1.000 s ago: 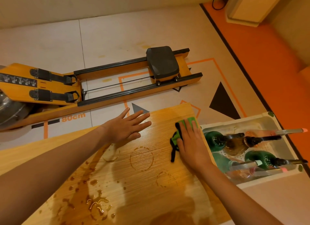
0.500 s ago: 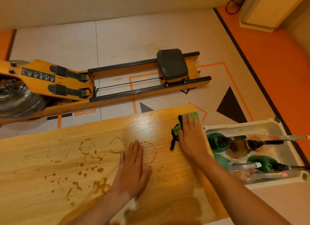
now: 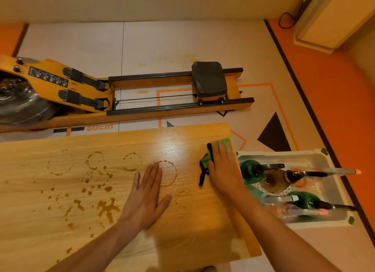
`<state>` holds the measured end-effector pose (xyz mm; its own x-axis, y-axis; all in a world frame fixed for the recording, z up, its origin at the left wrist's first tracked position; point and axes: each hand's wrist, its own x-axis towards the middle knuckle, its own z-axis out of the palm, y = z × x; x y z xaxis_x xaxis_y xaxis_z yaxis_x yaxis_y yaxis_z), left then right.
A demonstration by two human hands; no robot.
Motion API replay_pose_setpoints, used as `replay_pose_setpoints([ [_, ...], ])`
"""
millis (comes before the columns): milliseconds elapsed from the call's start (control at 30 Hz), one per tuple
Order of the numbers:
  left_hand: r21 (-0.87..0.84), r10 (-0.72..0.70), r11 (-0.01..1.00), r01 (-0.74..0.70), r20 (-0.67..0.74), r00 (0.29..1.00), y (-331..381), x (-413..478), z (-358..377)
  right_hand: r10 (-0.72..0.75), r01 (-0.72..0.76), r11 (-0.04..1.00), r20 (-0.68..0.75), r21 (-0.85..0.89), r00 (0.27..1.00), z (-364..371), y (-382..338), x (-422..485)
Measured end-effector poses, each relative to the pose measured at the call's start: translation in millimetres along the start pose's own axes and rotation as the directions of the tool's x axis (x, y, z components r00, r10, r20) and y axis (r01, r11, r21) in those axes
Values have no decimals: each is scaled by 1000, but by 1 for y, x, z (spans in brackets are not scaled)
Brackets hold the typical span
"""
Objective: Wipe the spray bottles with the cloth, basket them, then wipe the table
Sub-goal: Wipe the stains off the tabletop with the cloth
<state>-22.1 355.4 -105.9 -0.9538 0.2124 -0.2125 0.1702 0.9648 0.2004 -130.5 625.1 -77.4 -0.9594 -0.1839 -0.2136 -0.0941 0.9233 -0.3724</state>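
The wooden table (image 3: 50, 241) carries brown ring marks (image 3: 168, 173) and splashed drops (image 3: 105, 207) across its left and middle. My right hand (image 3: 222, 170) presses flat on a green cloth with black trim (image 3: 210, 150) at the table's far right corner. My left hand (image 3: 147, 196) lies flat on the wood, fingers apart, just left of a ring mark. Several spray bottles, green (image 3: 250, 170) and amber (image 3: 273, 180), lie on their sides in the white basket (image 3: 316, 153) on the floor right of the table.
A wooden rowing machine (image 3: 142, 109) with a black seat (image 3: 209, 79) lies on the floor beyond the table's far edge. Orange flooring (image 3: 334, 89) runs along the right. A pale cabinet (image 3: 324, 18) stands at the far right corner.
My left hand has drawn back from the far middle of the table to a spot nearer me and stays flat. My right hand stays on the cloth at the far right corner.
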Motion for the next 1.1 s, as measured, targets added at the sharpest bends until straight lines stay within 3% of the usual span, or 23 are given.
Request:
replay_pose_setpoints([
  [133, 8, -3, 1000, 3, 2, 1000, -1, 1, 1, 2, 2, 999, 70, -54, 998, 8, -2, -57],
  [267, 21, -2, 1000, 2, -20, 1000, 0, 2, 2, 16, -13, 997, 41, -80, 999, 1, -5, 9],
  [433, 37, 5, 999, -4, -9, 1000, 1, 0, 1, 57, -52, 997, 102, -54, 993, -13, -8, 64],
  [533, 40, 0, 999, 0, -5, 1000, 2, 0, 1, 6, -6, 1000, 22, -9, 1000, -2, -6, 11],
  [700, 79, 2, 997, -2, 2, 1000, 1, 0, 3, -22, 26, 998, 74, -50, 997, 34, 5, -132],
  [800, 82, 9, 997, -8, -14, 1000, 2, -1, 3, 7, -2, 998, 78, -62, 997, 49, 8, -174],
  [900, 103, 15, 995, -11, -37, 999, 4, -1, 0, -1, 3, 993, 18, -121, 1000, 43, 1, -143],
  [1100, 37, 23, 999, -20, -89, 996, 5, -5, 2, 16, -16, 1000, -4, 11, 1000, 21, -1, -85],
])
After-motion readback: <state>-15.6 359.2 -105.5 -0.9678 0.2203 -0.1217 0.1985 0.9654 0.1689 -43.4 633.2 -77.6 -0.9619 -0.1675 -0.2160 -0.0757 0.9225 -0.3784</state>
